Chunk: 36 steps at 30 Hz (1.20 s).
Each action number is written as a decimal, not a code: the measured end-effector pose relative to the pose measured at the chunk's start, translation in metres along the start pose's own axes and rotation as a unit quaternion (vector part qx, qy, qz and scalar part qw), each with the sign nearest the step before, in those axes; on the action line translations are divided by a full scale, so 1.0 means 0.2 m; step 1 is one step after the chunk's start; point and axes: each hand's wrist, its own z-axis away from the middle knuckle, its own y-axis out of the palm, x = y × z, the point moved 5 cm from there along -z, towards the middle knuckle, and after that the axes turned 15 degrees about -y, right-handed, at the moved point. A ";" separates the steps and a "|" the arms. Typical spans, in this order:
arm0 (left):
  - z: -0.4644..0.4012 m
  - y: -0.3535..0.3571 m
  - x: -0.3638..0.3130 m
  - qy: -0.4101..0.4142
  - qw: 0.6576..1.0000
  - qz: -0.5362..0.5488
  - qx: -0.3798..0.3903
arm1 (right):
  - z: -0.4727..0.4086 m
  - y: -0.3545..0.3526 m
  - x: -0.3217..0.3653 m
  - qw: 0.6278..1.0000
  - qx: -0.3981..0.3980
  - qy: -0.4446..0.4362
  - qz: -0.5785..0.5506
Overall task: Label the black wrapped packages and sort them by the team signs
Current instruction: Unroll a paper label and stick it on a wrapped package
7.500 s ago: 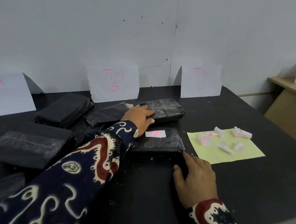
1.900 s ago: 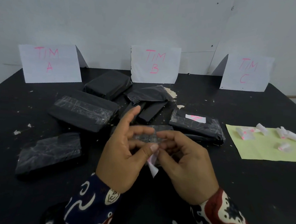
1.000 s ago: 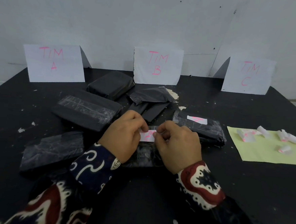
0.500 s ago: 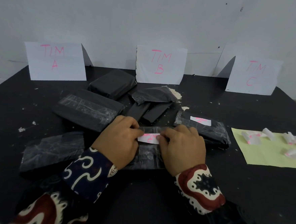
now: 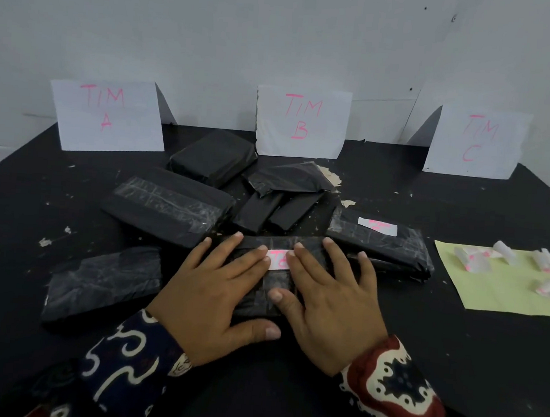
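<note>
Hands: the left hand [image 5: 218, 297] and right hand [image 5: 328, 305] lie flat with fingers spread, pressing down on the black plastic-wrapped package [image 5: 269, 291] at the near centre of the black worktop [image 5: 420, 348]; neither grips anything.
Label: a small white paper strip with pink writing [image 5: 278, 259] sits on the package's top, between the two sets of fingertips.
Step in hand: smoothing the label down, by the look of it.
Doing it well: press from the strip's middle out to both ends, package pinned flat, so no corner lifts.
Sorting: three white paper signs stand at the far edge, TIM A [image 5: 106, 115] left, TIM B [image 5: 302, 122] centre, TIM C [image 5: 477, 141] right.
Already labelled: a taped black package [image 5: 381, 248] just to the right carries its own strip.
Spare labels: rolled white slips [image 5: 475, 263] wait on a pale green sheet [image 5: 505, 296], near right.
</note>
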 end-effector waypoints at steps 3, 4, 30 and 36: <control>0.01 0.03 0.01 0.003 1.000 0.004 -0.007 | 0.01 0.01 0.00 1.000 -0.011 -0.001 0.011; 0.00 0.03 0.01 0.007 1.000 0.004 -0.013 | 0.01 0.02 0.00 1.000 -0.015 0.000 0.010; 0.04 0.06 0.02 0.017 0.982 0.168 -0.087 | 0.09 0.00 0.02 0.990 -0.029 -0.134 -0.043; 0.08 -0.08 0.01 0.058 0.945 0.292 -0.134 | 0.15 -0.02 0.02 0.977 -0.146 -0.158 -0.003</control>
